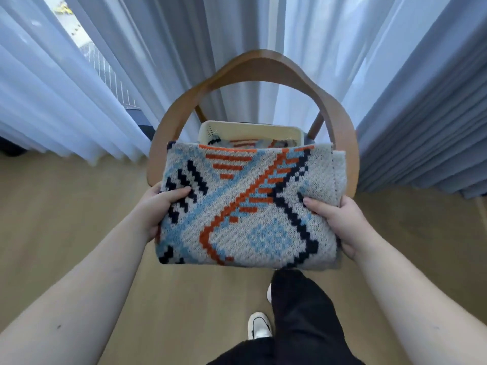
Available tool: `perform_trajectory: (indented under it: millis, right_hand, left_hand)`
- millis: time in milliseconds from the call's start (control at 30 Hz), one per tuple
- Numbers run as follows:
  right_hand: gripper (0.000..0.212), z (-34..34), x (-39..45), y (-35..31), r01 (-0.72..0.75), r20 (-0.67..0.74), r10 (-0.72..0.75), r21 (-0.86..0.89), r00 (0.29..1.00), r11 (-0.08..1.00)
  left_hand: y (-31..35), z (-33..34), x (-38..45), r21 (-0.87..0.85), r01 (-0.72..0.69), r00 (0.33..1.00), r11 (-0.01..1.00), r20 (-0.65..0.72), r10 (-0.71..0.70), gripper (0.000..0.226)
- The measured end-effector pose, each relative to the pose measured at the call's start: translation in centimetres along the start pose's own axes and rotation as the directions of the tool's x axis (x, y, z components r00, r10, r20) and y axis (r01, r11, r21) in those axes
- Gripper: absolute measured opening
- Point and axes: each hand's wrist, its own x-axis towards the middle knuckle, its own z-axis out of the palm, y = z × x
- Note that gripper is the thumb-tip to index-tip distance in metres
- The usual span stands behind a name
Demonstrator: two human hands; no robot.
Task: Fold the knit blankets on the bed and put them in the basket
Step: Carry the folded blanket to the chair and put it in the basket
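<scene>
A folded knit blanket (247,206), grey with orange, light blue and navy patterns, is held flat in front of me. My left hand (160,206) grips its left edge with the thumb on top. My right hand (334,222) grips its right edge the same way. Just beyond the blanket stands a cream plastic basket (253,129) on a chair seat. Another patterned knit blanket (247,143) lies inside the basket, mostly hidden by the one I hold.
The basket sits on a wooden chair with a curved backrest (263,64). White sheer curtains (131,75) hang behind it and grey curtains (427,114) to the right. The floor is light wood (79,206). My legs and a white shoe (259,326) show below.
</scene>
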Motion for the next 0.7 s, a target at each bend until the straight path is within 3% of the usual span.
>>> perform_trajectory:
  millis: [233,367,433,600,700]
  right_hand:
    - [0.042,2.4,16.2,-1.9,-0.080,0.040,0.081,-0.036,0.996,0.996]
    - [0.032,3.8,23.0,-3.2,-0.142,-0.037,0.140,-0.069,0.989,0.987]
    - [0.034,4.4,25.6,-3.5,-0.174,-0.047,0.170,-0.091,0.984,0.981]
    - [0.028,6.3,28.8,-1.9,-0.349,-0.101,0.338,-0.117,0.936,0.930]
    - [0.036,7.0,29.1,-0.6,-0.444,-0.185,0.419,-0.129,0.889,0.887]
  left_hand:
    - [4.7,2.9,14.1,0.057,0.063,0.993,0.996,-0.106,-0.057,0.038]
    - [6.9,4.5,20.9,0.083,0.133,0.986,0.988,-0.112,-0.123,0.040]
    - [7.7,5.3,23.7,0.096,0.162,0.982,0.982,-0.110,-0.152,0.036]
    - [7.9,6.8,27.1,0.176,0.236,0.969,0.956,-0.116,-0.218,0.002]
    - [7.7,7.5,27.3,0.278,0.289,0.957,0.916,-0.073,-0.280,0.008]
